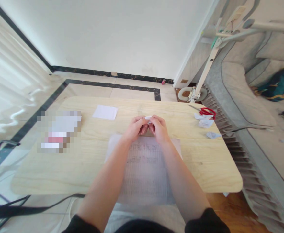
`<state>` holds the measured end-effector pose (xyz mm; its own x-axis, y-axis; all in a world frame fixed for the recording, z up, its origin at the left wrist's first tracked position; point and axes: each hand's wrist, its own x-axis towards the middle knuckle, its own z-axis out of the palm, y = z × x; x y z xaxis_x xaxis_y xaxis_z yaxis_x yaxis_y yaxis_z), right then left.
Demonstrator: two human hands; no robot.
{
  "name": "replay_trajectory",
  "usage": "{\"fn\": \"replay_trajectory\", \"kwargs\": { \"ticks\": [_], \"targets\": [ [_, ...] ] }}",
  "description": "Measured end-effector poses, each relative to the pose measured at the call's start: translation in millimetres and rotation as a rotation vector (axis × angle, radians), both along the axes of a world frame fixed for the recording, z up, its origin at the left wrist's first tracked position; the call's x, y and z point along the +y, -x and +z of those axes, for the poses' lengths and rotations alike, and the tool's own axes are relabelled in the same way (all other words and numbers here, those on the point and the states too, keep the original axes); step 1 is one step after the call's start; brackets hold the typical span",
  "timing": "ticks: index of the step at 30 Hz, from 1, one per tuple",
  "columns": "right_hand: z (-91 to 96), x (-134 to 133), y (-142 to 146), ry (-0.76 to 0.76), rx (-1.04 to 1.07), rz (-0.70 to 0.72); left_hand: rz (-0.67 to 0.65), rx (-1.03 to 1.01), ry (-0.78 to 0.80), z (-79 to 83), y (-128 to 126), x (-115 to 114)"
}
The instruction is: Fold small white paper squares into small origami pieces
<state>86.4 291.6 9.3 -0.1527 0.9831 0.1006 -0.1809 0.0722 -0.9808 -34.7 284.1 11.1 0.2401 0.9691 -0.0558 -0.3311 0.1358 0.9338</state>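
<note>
Near the middle of the wooden table, my left hand [137, 127] and my right hand [158, 127] meet around a small folded piece of white paper [148, 119]. Fingers of both hands are closed on it, thumbs on the near side. Much of the paper is hidden by the fingers, so its full shape cannot be made out. Below my wrists lies a large printed sheet [144, 168], partly covered by my forearms and reaching over the table's near edge.
The pale wooden table [88, 168] holds a stack of white paper [105, 112] and a blurred-out item [61, 129] on the left. Red-handled scissors [207, 112] and several folded paper pieces [206, 123] lie at right. A sofa [244, 87] and exercise machine [206, 69] stand beyond.
</note>
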Motion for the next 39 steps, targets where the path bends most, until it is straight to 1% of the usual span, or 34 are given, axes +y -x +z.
{"fn": "replay_trajectory", "kwargs": {
  "ticks": [4, 7, 14, 20, 25, 32, 39],
  "targets": [
    [-2.8, 1.4, -0.3, 0.007, 0.007, -0.049, 0.057, 0.036, 0.02, -2.4, -3.9, -0.4],
    [-3.0, 1.0, 0.4, 0.011, -0.001, -0.057, 0.081, 0.041, 0.028, -3.7, -5.8, -1.2],
    [-2.8, -1.1, 2.8, 0.022, 0.015, 0.012, 0.151, 0.055, -0.016, -5.5, -5.3, -1.3],
    [-4.1, -0.3, 2.5, 0.039, 0.028, 0.008, 0.19, 0.07, -0.009, -3.8, -6.3, -1.2],
    [-3.8, -0.6, 2.2, 0.026, 0.051, 0.011, 0.223, 0.109, -0.044, 0.5, -7.9, -2.2],
    [-3.7, -0.7, 1.6, -0.004, 0.033, -0.094, 0.26, 0.143, -0.043, 0.8, -7.2, -3.1],
    [-8.7, 3.4, 1.3, 0.008, 0.032, -0.147, 0.264, 0.082, -0.035, 4.1, -9.0, -3.7]
  ]
}}
